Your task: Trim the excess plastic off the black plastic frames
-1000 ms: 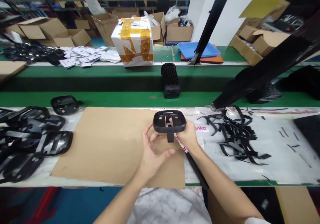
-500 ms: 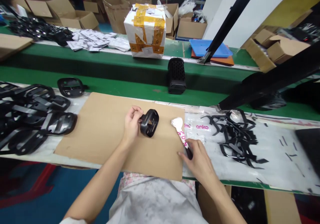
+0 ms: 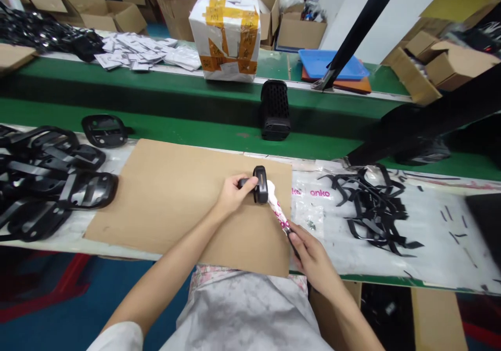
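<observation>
My left hand (image 3: 234,191) grips a black plastic frame-like part (image 3: 260,185) by its short stub, just above the cardboard sheet (image 3: 172,199). The part is turned nearly edge-on. In my right hand (image 3: 313,252) is the dark handle of a hammer-like tool (image 3: 278,212), its head and shaft wrapped in white plastic with pink lettering. The wrapped head touches or nearly touches the right side of the black part; the exact contact is hard to see.
Similar black parts (image 3: 43,178) are piled on the left, with one (image 3: 105,130) set apart behind. Black strips (image 3: 378,210) lie tangled on the right. Behind stand a perforated black piece (image 3: 275,109), a taped white box (image 3: 226,35) and a slanted black post (image 3: 364,27).
My left hand has carried the black part rightward and turned it more edge-on, close to the wrapped head. My right hand has closed around the tool's handle. The view has shifted slightly.
</observation>
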`<state>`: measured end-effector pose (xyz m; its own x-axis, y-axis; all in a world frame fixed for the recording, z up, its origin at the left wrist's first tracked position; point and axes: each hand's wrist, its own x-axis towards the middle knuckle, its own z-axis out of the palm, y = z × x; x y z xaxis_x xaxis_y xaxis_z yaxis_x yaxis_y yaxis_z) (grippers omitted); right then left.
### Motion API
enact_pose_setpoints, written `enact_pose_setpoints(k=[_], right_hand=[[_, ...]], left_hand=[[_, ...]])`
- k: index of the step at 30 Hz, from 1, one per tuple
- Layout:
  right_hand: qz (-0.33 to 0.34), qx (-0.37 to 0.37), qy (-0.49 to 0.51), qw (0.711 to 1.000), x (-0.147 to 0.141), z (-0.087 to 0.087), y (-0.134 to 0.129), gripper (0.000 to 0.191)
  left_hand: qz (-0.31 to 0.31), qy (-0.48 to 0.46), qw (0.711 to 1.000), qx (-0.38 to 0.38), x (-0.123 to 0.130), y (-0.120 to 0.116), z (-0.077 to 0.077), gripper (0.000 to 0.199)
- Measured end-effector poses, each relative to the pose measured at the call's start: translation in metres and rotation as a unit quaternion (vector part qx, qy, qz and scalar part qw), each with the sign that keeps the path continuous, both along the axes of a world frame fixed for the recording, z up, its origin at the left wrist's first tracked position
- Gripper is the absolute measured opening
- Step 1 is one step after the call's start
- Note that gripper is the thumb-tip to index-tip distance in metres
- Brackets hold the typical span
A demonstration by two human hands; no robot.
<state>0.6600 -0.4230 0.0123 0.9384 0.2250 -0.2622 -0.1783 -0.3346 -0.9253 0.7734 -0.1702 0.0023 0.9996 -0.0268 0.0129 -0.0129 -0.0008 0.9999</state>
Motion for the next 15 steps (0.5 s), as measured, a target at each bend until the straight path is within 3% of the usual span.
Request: enact_pose_setpoints(k=[5,11,13,15], right_hand=[[0.027,-0.119,-0.080,0.989,0.002,-0.007,0.009,0.045],[0.036,-0.147,-0.060,0.987,0.012,0.009,-0.002,0.047],[0.009,-0.133,-0.045,0.990,0.010,0.010,-0.006,0.049],[-0.063,-0.117,-0.019,0.991,0.004,0.009,-0.007,0.056]], left_hand=[[-0.057,0.018,0.997,-0.057,-0.002,0.000,-0.005,0.064],[-0.035,0.002,0.998,-0.056,-0.004,-0.002,0.002,0.061],[-0.030,0.004,0.998,-0.053,-0.005,-0.005,0.002,0.061],[-0.030,0.009,0.998,-0.045,-0.006,-0.006,0.000,0.062]])
